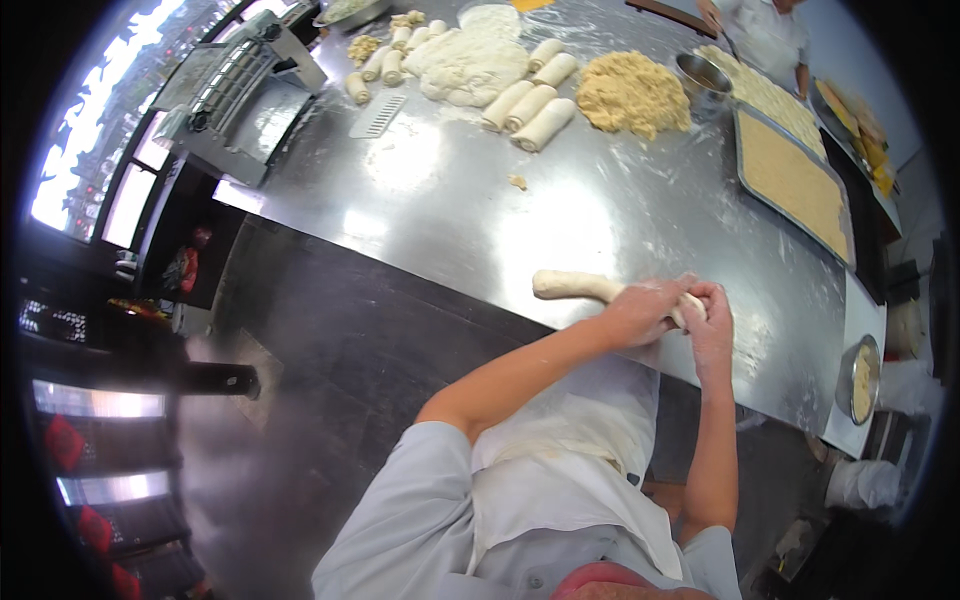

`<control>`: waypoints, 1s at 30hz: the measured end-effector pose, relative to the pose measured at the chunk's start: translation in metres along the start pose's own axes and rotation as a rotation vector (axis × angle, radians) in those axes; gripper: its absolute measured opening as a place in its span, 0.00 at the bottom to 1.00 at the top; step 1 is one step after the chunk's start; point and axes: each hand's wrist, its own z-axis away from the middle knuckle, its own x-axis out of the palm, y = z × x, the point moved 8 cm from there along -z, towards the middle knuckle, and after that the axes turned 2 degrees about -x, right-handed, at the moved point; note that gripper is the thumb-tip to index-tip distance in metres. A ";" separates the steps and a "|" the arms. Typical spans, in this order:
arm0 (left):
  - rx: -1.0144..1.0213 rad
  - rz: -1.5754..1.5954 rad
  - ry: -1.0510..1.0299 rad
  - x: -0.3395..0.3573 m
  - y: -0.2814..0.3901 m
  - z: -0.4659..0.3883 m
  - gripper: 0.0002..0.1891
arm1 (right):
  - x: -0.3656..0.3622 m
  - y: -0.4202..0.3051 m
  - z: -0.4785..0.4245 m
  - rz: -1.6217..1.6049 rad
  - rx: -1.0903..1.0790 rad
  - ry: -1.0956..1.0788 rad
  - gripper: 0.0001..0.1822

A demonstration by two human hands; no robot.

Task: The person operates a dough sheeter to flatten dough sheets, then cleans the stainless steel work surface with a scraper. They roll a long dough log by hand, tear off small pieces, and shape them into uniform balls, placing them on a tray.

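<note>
A pale rope of dough [571, 285] lies along the near edge of the steel worktable [450, 225], its left part resting on the metal. My left hand [646, 309] is closed around the rope toward its right side. Right beside it, my right hand [712, 319] pinches the dough's right end between thumb and fingers. The two hands nearly touch, and the fingers hide part of the dough. Flour dusts my fingers.
Beyond are rolled dough pieces [531, 106], a dough slab [472, 64], a crumbly yellow mound [634, 94], a slotted scraper [379, 115] and a metal pot [703, 79]. A filled tray [795, 180] and bowl [864, 379] stand right; a roller machine [240, 90] left. A co-worker [765, 37] stands opposite.
</note>
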 end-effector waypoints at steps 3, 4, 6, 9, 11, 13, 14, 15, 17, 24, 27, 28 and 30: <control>-0.083 0.158 0.016 0.001 -0.006 -0.010 0.19 | -0.017 -0.021 -0.004 -0.028 0.008 0.112 0.09; -0.171 0.236 -0.011 0.003 -0.013 -0.013 0.19 | -0.019 -0.030 -0.002 0.067 -0.195 0.209 0.12; -0.199 0.293 0.022 -0.001 -0.019 -0.016 0.18 | 0.005 -0.060 -0.001 0.412 -0.518 0.092 0.13; -0.313 0.380 -0.105 0.008 -0.025 -0.019 0.16 | 0.015 -0.051 -0.007 0.569 -0.564 0.021 0.12; -0.424 0.430 -0.151 0.004 -0.022 -0.022 0.15 | 0.016 -0.045 -0.019 0.524 -0.526 0.025 0.11; -0.433 0.427 -0.102 -0.006 -0.016 -0.027 0.15 | 0.014 -0.049 -0.023 0.474 -0.544 0.080 0.10; -0.456 0.430 -0.161 -0.006 -0.016 -0.029 0.14 | 0.014 -0.052 -0.027 0.470 -0.528 0.086 0.10; -0.484 0.437 -0.218 -0.004 -0.017 -0.029 0.14 | 0.015 -0.057 -0.029 0.468 -0.508 0.085 0.10; -0.440 0.391 -0.204 -0.002 -0.023 -0.030 0.13 | 0.016 -0.057 -0.033 0.470 -0.490 0.089 0.10; -0.062 0.192 -0.028 0.003 -0.009 -0.021 0.14 | -0.008 0.012 -0.106 0.715 -0.285 0.250 0.11; -0.190 0.321 0.016 0.006 -0.010 -0.010 0.17 | -0.043 0.028 -0.135 0.753 -0.177 0.326 0.13; -0.300 0.384 0.061 0.004 -0.015 -0.007 0.18 | -0.049 0.028 -0.140 0.705 -0.168 0.349 0.13; -0.571 0.660 0.143 -0.013 -0.037 -0.005 0.19 | -0.055 0.025 -0.150 0.591 -0.204 0.393 0.15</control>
